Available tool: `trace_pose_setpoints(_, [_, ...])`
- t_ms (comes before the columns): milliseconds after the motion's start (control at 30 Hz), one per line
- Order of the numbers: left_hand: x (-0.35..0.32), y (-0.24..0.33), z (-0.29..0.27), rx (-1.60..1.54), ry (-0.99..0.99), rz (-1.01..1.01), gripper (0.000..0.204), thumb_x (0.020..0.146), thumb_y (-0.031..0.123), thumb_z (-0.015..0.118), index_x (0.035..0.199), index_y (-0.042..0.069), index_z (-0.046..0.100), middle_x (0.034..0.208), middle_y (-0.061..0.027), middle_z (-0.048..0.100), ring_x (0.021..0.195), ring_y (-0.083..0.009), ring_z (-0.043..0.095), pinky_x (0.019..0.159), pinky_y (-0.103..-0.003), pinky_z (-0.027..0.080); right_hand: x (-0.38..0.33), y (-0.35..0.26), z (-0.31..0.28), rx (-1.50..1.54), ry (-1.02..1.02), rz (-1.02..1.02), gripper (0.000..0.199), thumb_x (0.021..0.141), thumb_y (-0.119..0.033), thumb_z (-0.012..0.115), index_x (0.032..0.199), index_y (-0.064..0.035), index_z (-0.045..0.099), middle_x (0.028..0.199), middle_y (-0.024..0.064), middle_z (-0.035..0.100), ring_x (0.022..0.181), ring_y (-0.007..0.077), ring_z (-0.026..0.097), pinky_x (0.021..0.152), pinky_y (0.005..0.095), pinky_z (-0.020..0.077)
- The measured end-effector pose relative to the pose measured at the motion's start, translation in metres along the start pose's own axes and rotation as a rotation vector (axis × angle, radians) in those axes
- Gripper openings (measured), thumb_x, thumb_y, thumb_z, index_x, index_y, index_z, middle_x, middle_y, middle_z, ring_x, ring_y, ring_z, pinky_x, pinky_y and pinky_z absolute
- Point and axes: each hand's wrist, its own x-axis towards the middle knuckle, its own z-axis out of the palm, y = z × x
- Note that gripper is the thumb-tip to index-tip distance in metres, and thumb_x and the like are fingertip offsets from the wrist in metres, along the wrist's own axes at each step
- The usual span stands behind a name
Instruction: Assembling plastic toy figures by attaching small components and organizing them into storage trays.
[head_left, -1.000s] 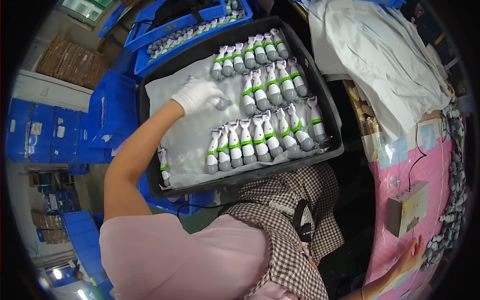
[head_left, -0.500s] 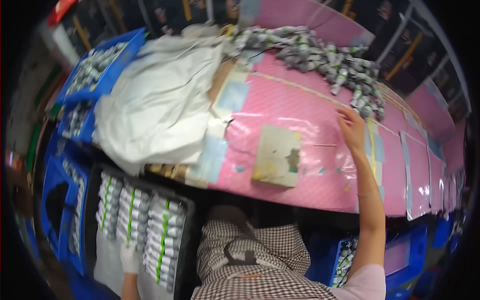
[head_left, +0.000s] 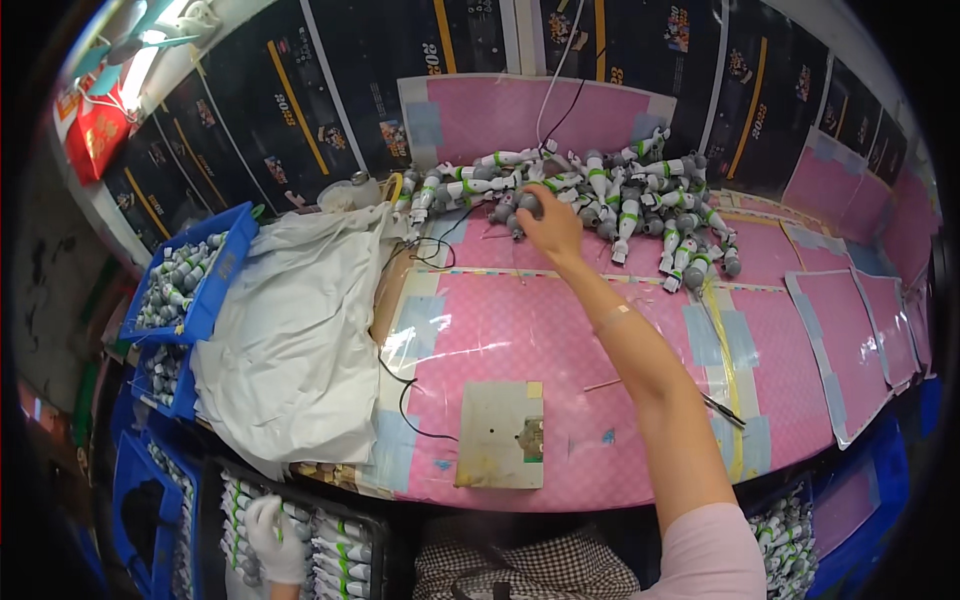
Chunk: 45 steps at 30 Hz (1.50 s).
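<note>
Across the back of the pink-covered table (head_left: 600, 330) lies a heap of toy figure limbs (head_left: 627, 215), white and green with grey rounded ends. At the left side of this heap my bare right hand (head_left: 552, 228) reaches in, its fingers curled round a grey-ended limb (head_left: 529, 206). My left hand (head_left: 275, 542), in a white glove, is low at the left over a dark tray (head_left: 376, 545) of limbs laid in neat rows (head_left: 338, 555). Its fingers are bent inward; what they hold, if anything, is hidden.
A grey metal box (head_left: 490, 435) with a black cable stands near the table's front edge. White plastic sheeting (head_left: 300, 330) covers the left part. Blue bins (head_left: 222, 280) of limbs stand at the left. A dark pen-like tool (head_left: 722, 410) lies right of my forearm.
My right hand has moved from the right of the table to the heap's left side and closed on a limb. My view has tilted up. The left hand stays over the tray.
</note>
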Motion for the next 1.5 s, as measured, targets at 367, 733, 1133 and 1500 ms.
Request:
trace_pose_setpoints(367, [0.168,0.264,0.071,-0.209,0.064,0.717,0.060,0.066,0.005,0.070,0.122,0.003,0.049,0.114,-0.0150,0.055,0.101,-0.0298,0.056,0.086,-0.039,0.045,-0.164,-0.082,-0.172,1.541,-0.576,0.485,0.035,0.093,-0.030,0.044,0.119,-0.0070,0.047,0.080,0.0100,0.062,0.066,0.0130,0.054,0.060,0.0251,0.0427])
trace_pose_setpoints(733, [0.111,0.233,0.073,-2.165,-0.490,-0.871,0.040,0.091,0.026,0.054,0.121,0.002,0.045,0.114,-0.0110,0.054,0.108,-0.0299,0.053,0.095,-0.051,0.044,-0.277,-0.099,-0.154,1.581,-0.618,0.579,0.040,0.094,-0.020,0.050,0.129,-0.0025,0.040,0.102,0.0135,0.060,0.070,0.0164,0.059,0.064,0.0279,0.0511])
trace_pose_setpoints(1133, [0.090,0.227,0.080,-2.223,-0.754,-0.648,0.056,0.089,0.029,0.057,0.135,0.005,0.035,0.133,-0.0072,0.045,0.121,-0.0267,0.046,0.099,-0.042,0.042,-0.299,-0.107,-0.129,2.014,-0.525,0.420,0.039,0.081,-0.015,0.069,0.114,-0.0115,0.049,0.093,0.0122,0.059,0.062,0.0131,0.057,0.053,0.0245,0.0506])
trace_pose_setpoints(1500, [0.083,0.218,0.076,-2.089,-0.319,-0.604,0.028,0.088,0.001,0.054,0.114,0.003,0.045,0.120,-0.0112,0.050,0.110,-0.0287,0.052,0.098,-0.050,0.045,-0.227,-0.003,-0.149,0.136,-0.057,0.036,0.018,0.078,-0.015,0.067,0.094,-0.0074,0.068,0.075,0.0031,0.065,0.059,0.0149,0.054,0.055,0.0262,0.0426])
